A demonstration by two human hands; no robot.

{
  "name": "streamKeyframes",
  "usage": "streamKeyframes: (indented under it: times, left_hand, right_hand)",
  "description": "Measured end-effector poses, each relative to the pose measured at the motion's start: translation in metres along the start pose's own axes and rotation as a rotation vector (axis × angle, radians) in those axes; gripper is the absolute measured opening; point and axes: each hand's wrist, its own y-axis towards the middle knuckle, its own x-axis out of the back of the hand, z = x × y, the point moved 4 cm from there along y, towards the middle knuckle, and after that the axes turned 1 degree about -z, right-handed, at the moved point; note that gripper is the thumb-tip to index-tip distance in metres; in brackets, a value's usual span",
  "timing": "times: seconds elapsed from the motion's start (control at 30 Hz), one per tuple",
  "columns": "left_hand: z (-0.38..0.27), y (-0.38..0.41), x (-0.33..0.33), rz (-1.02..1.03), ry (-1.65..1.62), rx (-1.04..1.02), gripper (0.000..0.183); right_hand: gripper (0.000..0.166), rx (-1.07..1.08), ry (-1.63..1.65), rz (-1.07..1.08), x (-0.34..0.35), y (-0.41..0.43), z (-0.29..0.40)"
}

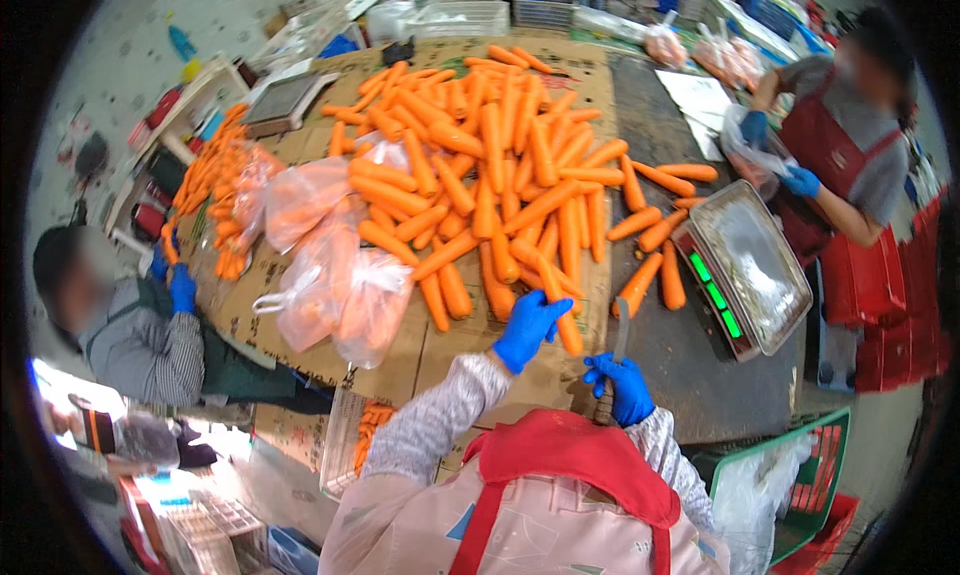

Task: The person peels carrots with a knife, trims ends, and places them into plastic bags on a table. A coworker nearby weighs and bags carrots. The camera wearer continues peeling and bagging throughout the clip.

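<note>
My left hand (530, 330), in a blue glove, holds an orange carrot (556, 297) near the front of the large carrot pile (487, 177). My right hand (621, 387), also gloved in blue, grips a knife (622, 335) by its handle, with the blade pointing away from me. The blade is just right of the held carrot and apart from it. The pile lies on flattened cardboard (390, 372). Several loose carrots (636, 284) lie on the dark tabletop at the right. Knotted clear plastic bags of carrots (375, 305) stand left of the pile.
A scale (746, 267) with a metal pan and green display stands at the right. Two co-workers (847, 147) (142, 335) are at the table's right and left sides. A green crate (836, 462) is at my lower right, a pale crate (337, 440) at lower left. Another scale (285, 102) sits far left.
</note>
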Motion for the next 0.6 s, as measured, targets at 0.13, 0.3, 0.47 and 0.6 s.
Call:
streamKeyframes:
  times: [0.13,0.3,0.47,0.6]
  left_hand:
    - [-0.099,0.001,0.013,0.06,-0.203,-0.567,0.066]
    - [-0.117,-0.032,0.109,-0.556,0.782,-0.836,0.06]
    - [-0.072,-0.113,0.211,-1.128,1.25,-0.614,0.06]
    - [-0.082,-0.156,0.257,-1.56,1.429,-0.327,0.063]
  right_hand:
    - [0.026,0.003,0.0,0.023,-0.004,-0.005,-0.005]
    - [0.052,-0.029,0.004,0.3,-0.018,-0.024,-0.002]
    - [0.067,-0.042,-0.022,0.436,-0.024,-0.027,-0.002]
    - [0.068,-0.095,-0.038,0.456,-0.025,-0.021,-0.009]
